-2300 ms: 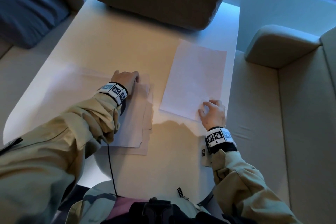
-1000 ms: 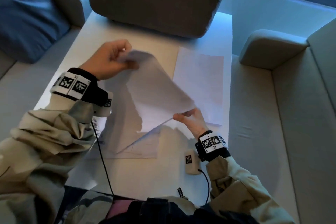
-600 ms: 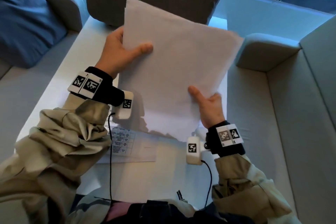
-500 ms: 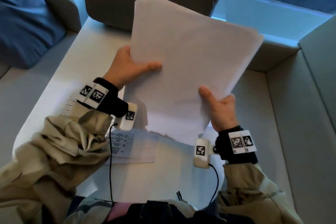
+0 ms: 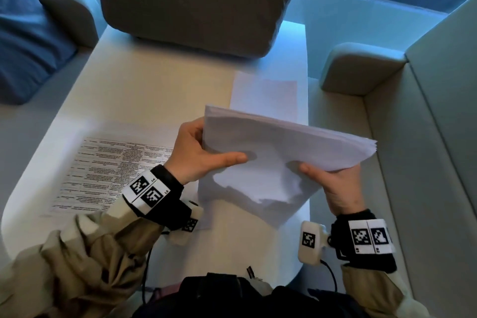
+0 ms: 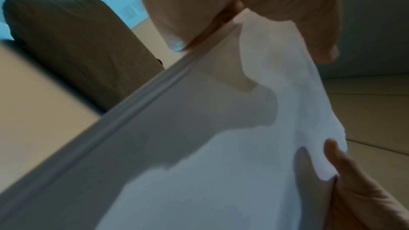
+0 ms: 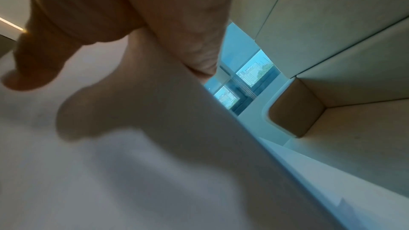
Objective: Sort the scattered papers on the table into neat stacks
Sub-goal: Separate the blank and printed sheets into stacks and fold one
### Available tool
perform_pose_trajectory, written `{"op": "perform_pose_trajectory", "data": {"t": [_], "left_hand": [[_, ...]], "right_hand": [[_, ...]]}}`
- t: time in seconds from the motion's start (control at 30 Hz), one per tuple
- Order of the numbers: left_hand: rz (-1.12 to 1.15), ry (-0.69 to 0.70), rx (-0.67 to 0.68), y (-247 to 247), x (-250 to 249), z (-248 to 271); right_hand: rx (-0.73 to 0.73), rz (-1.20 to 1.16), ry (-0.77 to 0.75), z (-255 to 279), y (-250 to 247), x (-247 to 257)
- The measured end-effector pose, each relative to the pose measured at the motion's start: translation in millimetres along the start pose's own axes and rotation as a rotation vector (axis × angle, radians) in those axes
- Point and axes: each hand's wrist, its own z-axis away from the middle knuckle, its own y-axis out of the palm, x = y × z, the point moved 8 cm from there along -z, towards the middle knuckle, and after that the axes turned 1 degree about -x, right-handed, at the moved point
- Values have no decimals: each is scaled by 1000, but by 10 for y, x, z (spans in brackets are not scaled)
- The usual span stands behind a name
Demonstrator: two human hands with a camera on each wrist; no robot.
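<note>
the stack (image 5: 281,162) of white sheets is held above the right half of the worktop (image 5: 144,90), tilted, its near edge low and its far edge toward the right side. half a second ago it stood much more upright and higher, hiding the far cushion (image 5: 198,0); now it has come down and lies flatter, so the cushion shows whole. the left hand (image 5: 198,155) grips the stack's left edge, thumb laid across the top face and fingers curled underneath. the right hand (image 5: 335,186) holds the near right corner the same way, thumb on top, fingers beneath. the left wrist view shows both thumbs pressed on the paper (image 6: 221,146); the right wrist view is blurred but shows the thumb on the sheet (image 7: 132,146).

a printed sheet (image 5: 108,170) with a table of text lies flat at the worktop's left near side, more of it uncovered than before. a blank sheet (image 5: 265,93) lies by the right edge, partly hidden behind the stack. sofa seats flank the worktop.
</note>
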Motion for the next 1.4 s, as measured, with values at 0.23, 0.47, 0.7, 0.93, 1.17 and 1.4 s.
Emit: {"op": "perform_pose_trajectory", "data": {"t": [0.23,0.47,0.7,0.93,1.17,1.4], "left_hand": [[-23,97,-201,117,-212,215],[-204,626,-104,147,-628,338],[-576,634,-54,132,-644,251],[-5,264,21,143,-361,171],[-22,28,184,367,-313,246],[-13,158,55,283,-469,123]], "right_hand": [[-76,-27,-80,195,46,259],[-210,144,-361,353,-90,538],[-210,495,-818,588,18,809],[-147,-50,-255,373,-75,394],[-201,12,-197,374,-81,424],[-107,61,-242,317,-196,482]]}}
